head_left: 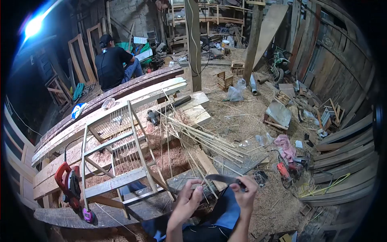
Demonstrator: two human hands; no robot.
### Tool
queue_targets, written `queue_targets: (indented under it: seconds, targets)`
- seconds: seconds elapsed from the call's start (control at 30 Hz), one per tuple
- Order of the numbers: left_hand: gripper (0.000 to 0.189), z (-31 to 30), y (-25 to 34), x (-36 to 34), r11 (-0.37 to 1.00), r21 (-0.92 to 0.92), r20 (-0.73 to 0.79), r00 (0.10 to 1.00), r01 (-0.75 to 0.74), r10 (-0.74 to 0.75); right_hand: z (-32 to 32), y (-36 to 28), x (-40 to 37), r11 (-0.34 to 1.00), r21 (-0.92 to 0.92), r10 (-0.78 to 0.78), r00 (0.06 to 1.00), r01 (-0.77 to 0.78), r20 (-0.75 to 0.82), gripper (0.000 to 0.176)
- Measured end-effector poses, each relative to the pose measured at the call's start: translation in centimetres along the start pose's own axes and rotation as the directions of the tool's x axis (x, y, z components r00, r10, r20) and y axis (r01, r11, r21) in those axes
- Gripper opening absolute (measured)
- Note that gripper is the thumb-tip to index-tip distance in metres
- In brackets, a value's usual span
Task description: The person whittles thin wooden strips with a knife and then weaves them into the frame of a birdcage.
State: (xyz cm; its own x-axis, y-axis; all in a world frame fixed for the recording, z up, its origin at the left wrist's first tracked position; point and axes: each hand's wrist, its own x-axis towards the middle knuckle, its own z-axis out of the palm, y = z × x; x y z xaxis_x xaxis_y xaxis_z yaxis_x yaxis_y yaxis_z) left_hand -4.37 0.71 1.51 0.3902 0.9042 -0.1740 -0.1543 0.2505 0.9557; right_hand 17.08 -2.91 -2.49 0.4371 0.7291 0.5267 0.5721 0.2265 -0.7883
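My right hand [245, 195] is closed round the dark handle of a knife [219, 178], whose blade points left. Close to the blade's tip, my left hand [188, 203] pinches a thin wooden stick [203, 182], of which only a short piece shows. Beyond my hands, a bundle of long thin sticks [213, 140] fans out across the boards. To the left stands a slatted wooden frame [117, 185] with thin rods strung between its bars. A claw-like dark tool head [152, 117] lies behind the frame.
On the bench plank [109, 215] at left are a red power tool [67, 181] and a purple tape measure [88, 215]. Another person [115, 62] sits at the back left. A wooden post [194, 48] rises ahead. A red grinder-like tool [284, 170] and pink cloth [285, 147] lie right.
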Motion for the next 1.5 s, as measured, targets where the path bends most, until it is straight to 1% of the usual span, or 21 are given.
queue_targets:
  seconds: [0.07,0.1,0.13,0.17,0.27,0.3,0.43,0.5,0.67,0.73,0.87,0.93,1.07,1.1,1.13,1.2,1.27,1.33,1.37,1.4,1.5]
  targets:
    - [0.021,0.6,0.0,-0.2,0.998,-0.057,-0.036,0.999,0.027,-0.029,1.0,-1.5,0.4,0.999,0.011,-0.044,0.99,0.043,0.132,0.045]
    - [0.026,0.8,-0.1,-0.1,0.999,-0.047,-0.01,1.0,-0.019,0.019,1.6,-1.9,0.4,0.998,0.007,-0.062,0.982,0.061,0.177,0.043]
    - [0.032,0.9,-0.2,-0.2,0.997,-0.042,0.018,0.998,-0.064,0.065,2.2,-2.2,0.4,0.998,0.01,-0.061,0.981,0.06,0.182,0.043]
    - [0.038,0.6,-0.2,-0.3,0.998,-0.059,0.048,0.999,-0.005,0.008,2.6,-2.5,0.4,0.992,0.031,-0.124,0.975,0.12,0.186,0.041]
    - [0.039,1.3,0.2,-0.4,0.998,-0.061,0.1,0.995,-0.017,0.023,3.3,-2.4,0.1,0.978,0.067,-0.208,0.961,0.199,0.181,0.04]
    - [0.03,1.8,0.2,-0.3,0.998,-0.04,0.053,0.997,-0.047,0.049,3.4,-2.5,0.1,0.977,0.08,-0.21,0.965,0.2,0.156,0.039]
    - [0.032,1.7,0.8,-0.4,0.999,0.007,0.113,0.993,0.039,-0.039,3.5,-1.7,-0.4,0.975,0.121,-0.192,0.98,0.185,0.049,0.039]
    - [0.022,1.2,0.1,-0.3,0.998,0.048,0.159,0.986,0.034,-0.041,3.0,-1.4,-0.4,0.979,0.106,-0.18,0.981,0.172,0.073,0.039]
    - [0.02,1.4,0.4,-1.0,1.0,0.011,0.155,0.988,-0.005,0.003,2.5,-1.9,0.2,0.969,0.171,-0.194,0.977,0.177,0.084,0.039]
    - [0.02,1.6,0.7,-1.4,1.0,-0.016,0.164,0.986,0.01,-0.007,2.3,-1.2,0.2,0.973,0.136,-0.193,0.98,0.184,0.058,0.051]
    - [0.021,1.9,0.3,-1.4,0.995,-0.07,0.152,0.986,0.076,-0.065,1.4,-1.7,0.4,0.973,0.147,-0.19,0.978,0.176,0.086,0.051]
    - [0.021,1.5,0.4,-1.4,0.995,-0.061,0.166,0.984,0.075,-0.064,1.1,-0.8,0.5,0.975,0.071,-0.215,0.975,0.211,0.058,0.052]
    - [0.024,0.4,1.3,-1.5,0.994,-0.095,0.033,0.998,0.054,-0.051,-0.3,3.4,-0.3,0.974,-0.113,-0.197,0.98,0.198,0.021,0.043]
    - [0.028,-0.4,1.5,-2.0,0.998,-0.063,0.065,0.998,0.019,-0.015,-0.4,4.3,-0.4,0.994,-0.106,-0.008,0.988,-0.009,-0.157,0.045]
    - [0.034,-0.6,2.1,-2.3,0.999,-0.034,0.099,0.995,-0.018,0.022,-0.7,5.1,-0.5,0.976,-0.063,0.178,0.928,-0.21,-0.327,0.046]
    - [0.041,0.3,2.6,-2.2,0.996,-0.086,0.12,0.993,-0.007,0.018,-2.8,6.0,-0.6,0.971,-0.084,0.184,0.924,-0.224,-0.336,0.049]
    - [0.041,0.8,2.1,-1.4,0.999,-0.001,0.01,0.999,0.046,-0.046,-2.9,5.1,-1.3,0.972,-0.092,0.187,0.945,-0.218,-0.269,0.051]
    - [0.042,0.8,1.2,-0.4,1.0,-0.02,0.037,0.999,0.001,0.0,-1.6,3.2,-0.7,0.999,-0.033,-0.032,0.986,0.027,-0.165,0.048]
    - [0.042,1.2,1.3,-0.2,0.999,-0.038,0.039,0.999,0.019,-0.018,-0.8,1.8,-0.4,0.999,0.034,-0.01,0.988,0.016,-0.153,0.049]
    - [0.043,1.3,1.5,-0.2,0.998,-0.049,0.039,0.998,0.043,-0.041,0.4,1.5,0.0,0.98,0.022,-0.19,0.964,0.198,-0.186,0.046]
    - [0.043,1.0,1.0,-0.2,0.997,-0.044,0.092,0.994,0.07,-0.066,1.7,-1.3,0.5,0.979,0.084,-0.182,0.981,0.187,-0.064,0.042]
